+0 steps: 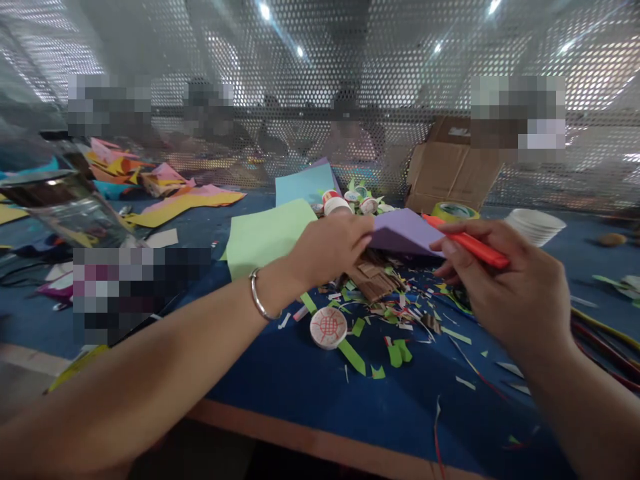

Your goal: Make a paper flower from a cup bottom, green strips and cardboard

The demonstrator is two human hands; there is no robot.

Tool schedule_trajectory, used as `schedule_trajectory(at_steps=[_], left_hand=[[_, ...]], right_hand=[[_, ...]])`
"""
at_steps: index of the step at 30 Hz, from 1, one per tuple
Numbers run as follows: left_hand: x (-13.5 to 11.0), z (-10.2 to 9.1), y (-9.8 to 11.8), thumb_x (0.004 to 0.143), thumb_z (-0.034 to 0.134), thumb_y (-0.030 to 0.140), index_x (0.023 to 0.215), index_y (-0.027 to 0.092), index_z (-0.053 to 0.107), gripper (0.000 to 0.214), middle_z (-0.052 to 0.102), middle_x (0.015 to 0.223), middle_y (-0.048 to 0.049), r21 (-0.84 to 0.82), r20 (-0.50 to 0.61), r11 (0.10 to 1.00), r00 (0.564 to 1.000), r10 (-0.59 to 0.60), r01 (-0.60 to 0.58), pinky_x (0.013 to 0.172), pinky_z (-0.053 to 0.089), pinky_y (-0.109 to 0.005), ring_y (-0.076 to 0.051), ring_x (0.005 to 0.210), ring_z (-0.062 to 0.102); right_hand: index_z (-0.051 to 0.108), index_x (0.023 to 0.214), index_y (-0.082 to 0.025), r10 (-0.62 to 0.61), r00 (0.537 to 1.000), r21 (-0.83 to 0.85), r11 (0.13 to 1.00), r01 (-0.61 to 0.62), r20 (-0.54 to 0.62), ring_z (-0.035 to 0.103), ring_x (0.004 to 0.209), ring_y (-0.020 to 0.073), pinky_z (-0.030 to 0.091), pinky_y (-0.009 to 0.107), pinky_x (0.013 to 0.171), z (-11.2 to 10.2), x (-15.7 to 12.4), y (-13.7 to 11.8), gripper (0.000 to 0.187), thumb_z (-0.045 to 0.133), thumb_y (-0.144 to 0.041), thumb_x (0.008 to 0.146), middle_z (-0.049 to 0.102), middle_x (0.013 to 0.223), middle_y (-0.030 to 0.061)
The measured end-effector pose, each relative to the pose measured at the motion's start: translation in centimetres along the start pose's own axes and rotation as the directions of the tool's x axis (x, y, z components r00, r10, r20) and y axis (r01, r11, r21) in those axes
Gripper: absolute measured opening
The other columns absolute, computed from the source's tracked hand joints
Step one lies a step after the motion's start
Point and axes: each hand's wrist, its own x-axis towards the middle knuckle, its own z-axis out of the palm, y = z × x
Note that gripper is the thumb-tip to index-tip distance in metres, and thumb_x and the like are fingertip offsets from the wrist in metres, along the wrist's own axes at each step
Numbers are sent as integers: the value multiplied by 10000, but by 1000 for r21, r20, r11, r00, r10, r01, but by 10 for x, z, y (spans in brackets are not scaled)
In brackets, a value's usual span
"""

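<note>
My left hand, with a silver bangle at its wrist, is closed at the left edge of a folded purple paper sheet. The paper's right corner reaches my right hand. That hand grips a slim orange-red utility knife, pointing left over the paper; its blade cannot be made out. Below lies a small round white paper piece with a red turtle-shell pattern. Pale green paper sits left of my left hand, with light blue paper behind it.
Paper scraps and torn corrugated cardboard litter the blue table. Behind them are decorated cups, a tape roll, stacked white bowls and a cardboard box. A glass jar and coloured paper occupy the left.
</note>
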Motion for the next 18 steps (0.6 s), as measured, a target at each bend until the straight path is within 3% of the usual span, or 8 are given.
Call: schedule_trajectory(at_steps=[3, 6, 8, 10, 14, 18], left_hand=[[20, -2, -28, 990, 476, 268, 1015, 191, 591, 140, 658, 777, -28, -51, -241, 993, 964, -114, 105, 683, 452, -332, -204, 724, 635], [36, 4, -68, 945, 555, 232, 912, 216, 548, 37, 591, 642, 28, -213, -422, 947, 852, -312, 241, 670, 452, -314, -168, 600, 614], [40, 12, -95, 926, 576, 227, 849, 219, 523, 94, 565, 592, 48, -405, -410, 856, 774, -483, 320, 631, 452, -285, -139, 537, 596], [38, 19, -118, 894, 612, 235, 797, 224, 511, 141, 529, 538, 61, -594, -327, 681, 646, -690, 428, 566, 434, -259, -124, 491, 556], [23, 27, -146, 897, 575, 195, 783, 222, 492, 143, 493, 533, 57, -688, -273, 527, 494, -826, 500, 487, 408, -238, -120, 472, 523], [4, 26, -161, 952, 483, 132, 875, 194, 506, 101, 538, 665, 44, -767, -195, 363, 347, -917, 529, 548, 478, -225, -93, 555, 573]], right_hand=[[707, 1060, -274, -5, 1000, -7, 1000, 5, -11, 702, 610, 187, 537, 347, 584, -1, -2, -2, 175, 645, -373, 929, 756, 906, 18], [710, 1048, -272, -15, 1000, -43, 999, 14, -15, 696, 611, 174, 522, 345, 604, -1, -3, -3, 160, 652, -357, 925, 755, 895, 7], [707, 1034, -265, -25, 1000, -57, 998, 25, -11, 693, 610, 159, 519, 333, 616, -1, -4, -3, 136, 651, -329, 928, 748, 879, -3], [705, 1030, -263, -43, 999, -64, 997, 42, -4, 698, 631, 152, 520, 324, 638, -2, -4, -1, 122, 649, -303, 929, 747, 886, -10], [708, 1075, -287, -86, 996, -111, 990, 87, 17, 710, 699, 162, 528, 324, 695, -3, -6, 1, 156, 650, -294, 930, 753, 903, -19], [712, 1068, -296, -82, 995, -125, 988, 88, 52, 711, 713, 180, 535, 339, 705, -2, -7, -2, 152, 642, -306, 934, 753, 902, -6]])
